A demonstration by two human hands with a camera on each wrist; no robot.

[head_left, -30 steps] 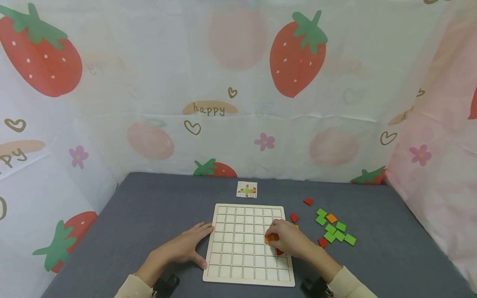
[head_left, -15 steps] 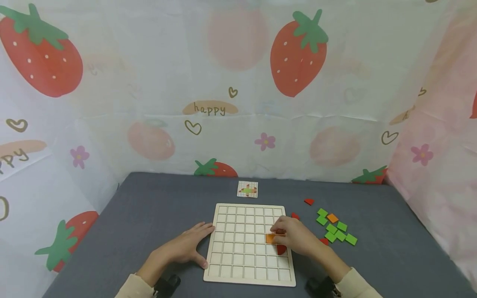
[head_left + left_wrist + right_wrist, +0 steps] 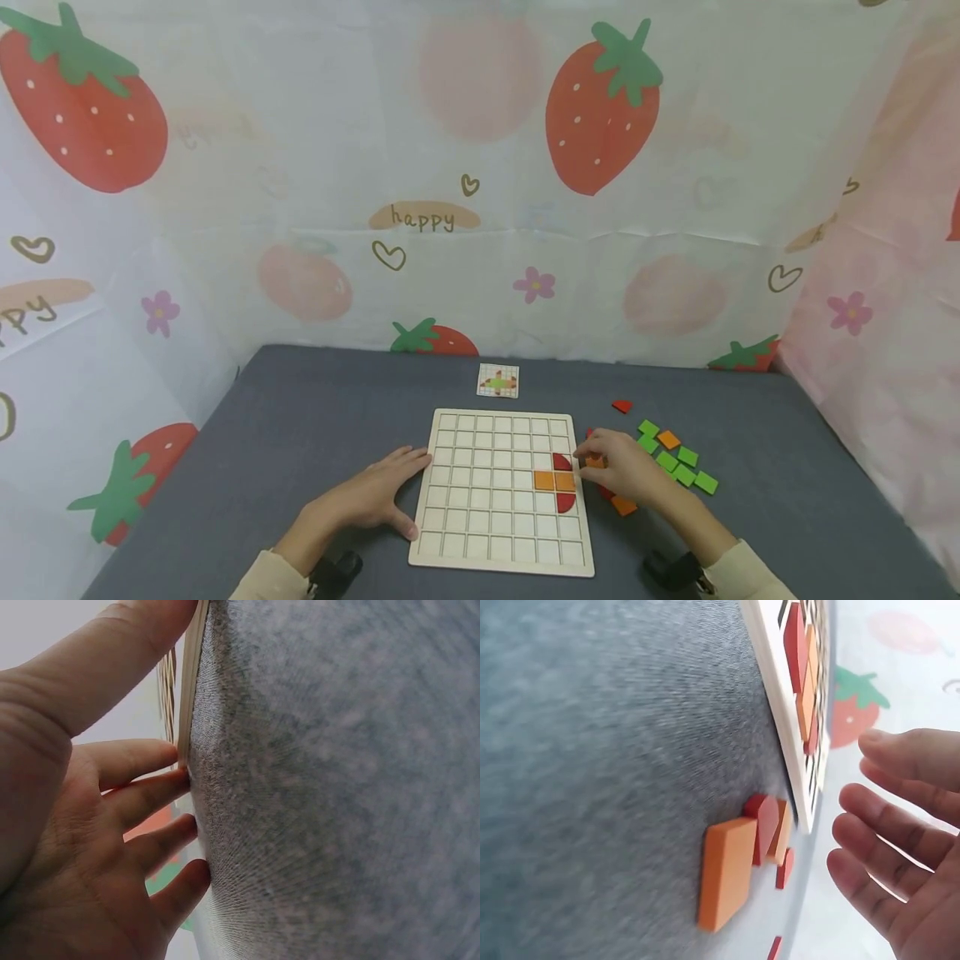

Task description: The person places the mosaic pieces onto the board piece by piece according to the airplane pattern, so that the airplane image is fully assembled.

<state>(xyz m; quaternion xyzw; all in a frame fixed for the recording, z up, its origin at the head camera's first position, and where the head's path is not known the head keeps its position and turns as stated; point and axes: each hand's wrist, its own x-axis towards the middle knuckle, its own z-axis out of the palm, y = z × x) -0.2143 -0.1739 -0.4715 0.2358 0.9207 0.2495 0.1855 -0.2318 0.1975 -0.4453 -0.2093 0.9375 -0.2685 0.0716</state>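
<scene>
Left hand point(image 3: 375, 498) flat, steadying the wooden grid board point(image 3: 501, 550); right hand point(image 3: 626, 471), fingers loose and apparently empty, hovers over an orange tile point(image 3: 624, 505) best lifted squarely by its edges.

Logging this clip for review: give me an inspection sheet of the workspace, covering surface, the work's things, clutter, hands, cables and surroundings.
Surface: grey felt-like table top.
Work's things: wooden grid board holding two orange squares side by side, with one red piece above them and one red piece below; pattern card lies behind the board.
Clutter: loose green tiles, an orange tile and a red piece right of the board.
Hands: left hand rests flat at the board's left edge; right hand, fingers relaxed, is over the loose pieces just off the board's right edge.
Cables: nothing seen.
Surroundings: strawberry-print sheet walls the table.
</scene>
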